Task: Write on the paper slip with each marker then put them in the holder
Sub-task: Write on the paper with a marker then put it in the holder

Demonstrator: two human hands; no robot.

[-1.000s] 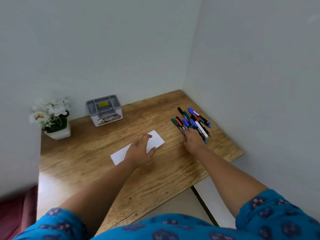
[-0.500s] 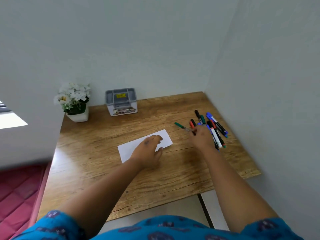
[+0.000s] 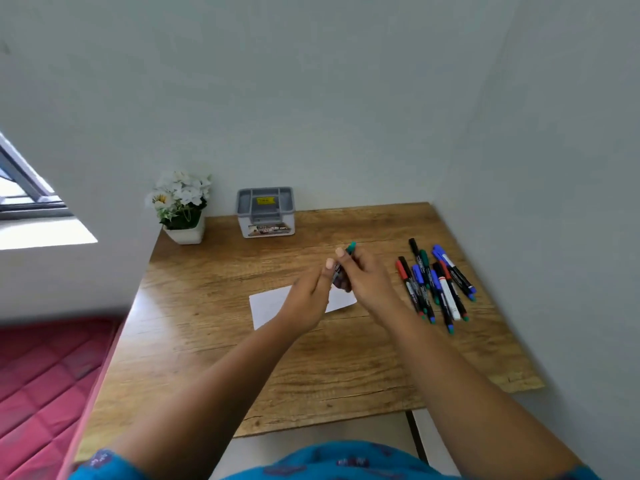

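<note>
A green-capped marker [image 3: 350, 248] is held above the white paper slip [image 3: 268, 304], its cap pointing away from me. My right hand [image 3: 367, 278] grips its barrel. My left hand [image 3: 308, 296] has risen off the slip, and its fingertips touch the marker's lower barrel. A pile of several markers [image 3: 434, 282] with red, blue, green and black caps lies on the table to the right. The grey holder [image 3: 266, 211] stands at the back of the table by the wall.
A white pot of white flowers [image 3: 181, 206] stands at the back left corner of the wooden table [image 3: 346, 368]. Walls close the table in at the back and right. A red mattress [image 3: 45, 372] lies to the left, below a window.
My right hand lifted a green marker out of the pile and carried it left over the slip. My left hand left the paper and rose to meet the marker.
</note>
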